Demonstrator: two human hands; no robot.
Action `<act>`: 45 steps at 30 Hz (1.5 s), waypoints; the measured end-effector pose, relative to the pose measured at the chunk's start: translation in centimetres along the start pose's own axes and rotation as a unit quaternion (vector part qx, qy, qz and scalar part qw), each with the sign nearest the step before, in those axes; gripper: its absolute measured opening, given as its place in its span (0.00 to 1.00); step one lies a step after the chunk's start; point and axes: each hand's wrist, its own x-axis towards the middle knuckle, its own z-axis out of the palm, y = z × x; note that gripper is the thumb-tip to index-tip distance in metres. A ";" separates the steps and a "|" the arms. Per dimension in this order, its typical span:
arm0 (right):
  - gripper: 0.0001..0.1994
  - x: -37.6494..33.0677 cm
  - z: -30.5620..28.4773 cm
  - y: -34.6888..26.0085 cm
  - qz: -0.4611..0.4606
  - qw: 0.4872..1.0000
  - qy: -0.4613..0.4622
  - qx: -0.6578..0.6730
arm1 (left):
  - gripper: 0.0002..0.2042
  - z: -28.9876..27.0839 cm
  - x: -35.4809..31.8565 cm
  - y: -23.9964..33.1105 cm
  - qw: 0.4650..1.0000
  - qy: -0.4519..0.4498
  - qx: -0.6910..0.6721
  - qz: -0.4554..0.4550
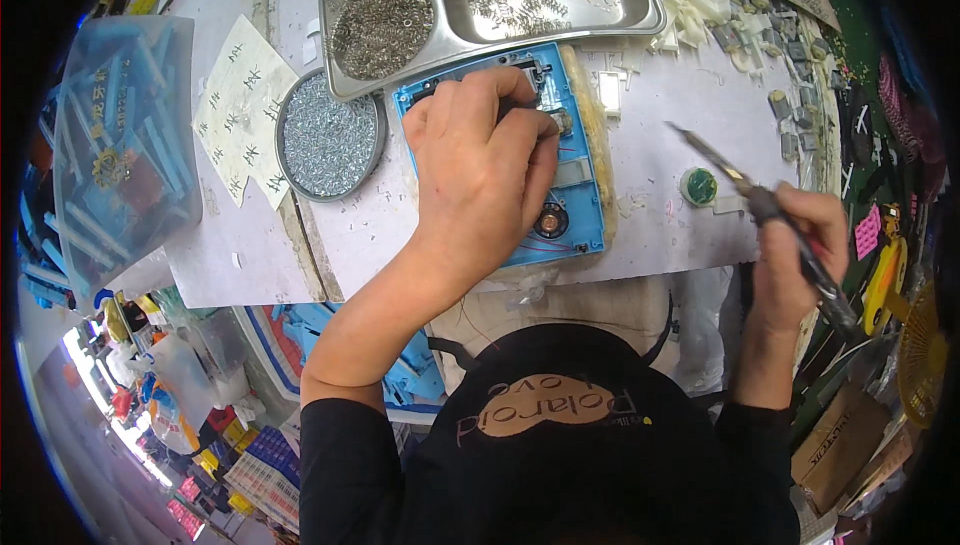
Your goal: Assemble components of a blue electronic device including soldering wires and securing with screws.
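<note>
One white flat worktable (660,235) bears a blue rectangular plastic casing (587,195), judged light, stiff; best held by outer rim. Left hand (475,165) bent over it; pinch indeterminable. Right hand (785,280) closed round slim black-handled soldering iron (763,205). Round copper-centred speaker (550,221) in casing: likely fragile.

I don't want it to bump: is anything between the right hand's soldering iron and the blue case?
Nothing visible blocks the soldering iron in the right hand; a yellowish pad's edge lies between. The left hand covers part of the blue case.
</note>
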 end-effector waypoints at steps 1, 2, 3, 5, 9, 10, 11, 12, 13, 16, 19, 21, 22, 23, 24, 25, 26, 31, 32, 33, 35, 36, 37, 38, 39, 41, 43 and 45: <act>0.14 0.5 1.3 -0.3 -0.009 0.999 -0.044 0.026 | 0.09 0.0 0.1 0.0 1.000 -0.002 0.002 -0.002; 0.13 0.6 2.3 -0.3 0.005 0.997 -0.062 0.039 | 0.08 -0.1 0.2 0.1 1.000 -0.003 0.003 -0.002; 0.13 0.9 3.0 -0.3 -0.004 0.994 -0.093 0.053 | 0.08 -0.1 0.3 0.1 1.000 -0.004 0.005 -0.001; 0.13 1.6 3.8 -0.3 -0.036 0.989 -0.137 0.041 | 0.08 -0.2 0.4 0.2 1.000 -0.008 0.011 -0.003; 0.13 2.4 4.6 -0.7 -0.088 0.980 -0.177 -0.034 | 0.09 -0.6 0.5 0.4 0.999 -0.039 0.029 -0.015; 0.13 2.6 4.8 -0.9 -0.092 0.978 -0.184 -0.045 | 0.09 -0.7 0.5 0.4 0.998 -0.052 0.035 -0.020; 0.13 2.8 5.1 -1.0 -0.110 0.975 -0.187 -0.046 | 0.09 -0.7 0.6 0.5 0.998 -0.053 0.036 -0.020; 0.13 2.9 5.2 -1.1 -0.114 0.974 -0.190 -0.052 | 0.09 -0.8 0.6 0.5 0.998 -0.055 0.036 -0.021; 0.13 2.9 5.2 -1.2 -0.117 0.973 -0.192 -0.059 | 0.09 -0.8 0.6 0.5 0.998 -0.056 0.036 -0.021; 0.12 3.2 5.5 -1.4 -0.132 0.969 -0.198 -0.069 | 0.10 -0.8 0.6 0.5 0.997 -0.058 0.040 -0.021; 0.12 3.2 5.7 -1.4 -0.137 0.968 -0.197 -0.079 | 0.10 -0.9 0.8 0.6 0.997 -0.065 0.045 -0.021; 0.12 3.2 5.8 -1.5 -0.141 0.967 -0.197 -0.084 | 0.10 -0.9 0.8 0.6 0.997 -0.065 0.044 -0.022; 0.12 3.3 5.8 -1.6 -0.145 0.966 -0.197 -0.086 | 0.10 -0.9 0.8 0.6 0.997 -0.065 0.044 -0.023; 0.12 3.3 5.8 -1.6 -0.149 0.965 -0.196 -0.088 | 0.10 -0.9 0.8 0.5 0.997 -0.063 0.045 -0.021; 0.12 3.3 5.8 -1.7 -0.144 0.965 -0.197 -0.092 | 0.10 -0.9 0.8 0.5 0.997 -0.062 0.045 -0.020; 0.12 3.3 5.8 -1.7 -0.140 0.965 -0.198 -0.095 | 0.10 -0.9 0.8 0.5 0.997 -0.060 0.046 -0.018; 0.12 3.3 5.7 -1.7 -0.136 0.965 -0.200 -0.098 | 0.10 -0.8 0.7 0.4 0.997 -0.059 0.046 -0.019; 0.11 3.2 5.6 -1.8 -0.108 0.971 -0.194 -0.084 | 0.10 -0.7 0.7 0.4 0.997 -0.055 0.049 -0.019; 0.11 3.2 5.6 -1.8 -0.106 0.972 -0.194 -0.084 | 0.10 -0.7 0.7 0.5 0.997 -0.055 0.049 -0.018; 0.11 3.2 5.6 -1.8 -0.108 0.972 -0.192 -0.083 | 0.10 -0.7 0.7 0.5 0.997 -0.055 0.048 -0.018; 0.12 3.1 5.6 -1.9 -0.112 0.972 -0.188 -0.081 | 0.09 -0.8 0.8 0.5 0.997 -0.055 0.049 -0.018; 0.12 3.2 5.6 -1.9 -0.111 0.972 -0.188 -0.086 | 0.09 -0.8 0.8 0.5 0.997 -0.054 0.049 -0.018; 0.12 3.2 5.5 -2.0 -0.110 0.972 -0.188 -0.091 | 0.09 -0.8 0.8 0.5 0.997 -0.054 0.049 -0.018; 0.12 3.2 5.5 -2.0 -0.109 0.971 -0.188 -0.096 | 0.09 -0.8 0.7 0.5 0.997 -0.057 0.050 -0.019; 0.12 3.2 5.5 -2.0 -0.100 0.972 -0.189 -0.094 | 0.09 -0.9 0.7 0.5 0.997 -0.060 0.051 -0.020; 0.12 3.0 5.2 -2.1 -0.080 0.974 -0.188 -0.094 | 0.09 -0.9 0.7 0.6 0.996 -0.064 0.051 -0.022; 0.12 3.1 5.8 -1.8 -0.118 0.972 -0.183 -0.088 | 0.09 -0.9 0.9 0.7 0.996 -0.066 0.050 -0.022; 0.12 3.2 6.0 -1.7 -0.126 0.972 -0.182 -0.083 | 0.07 -0.7 0.9 0.6 0.998 -0.042 0.039 -0.012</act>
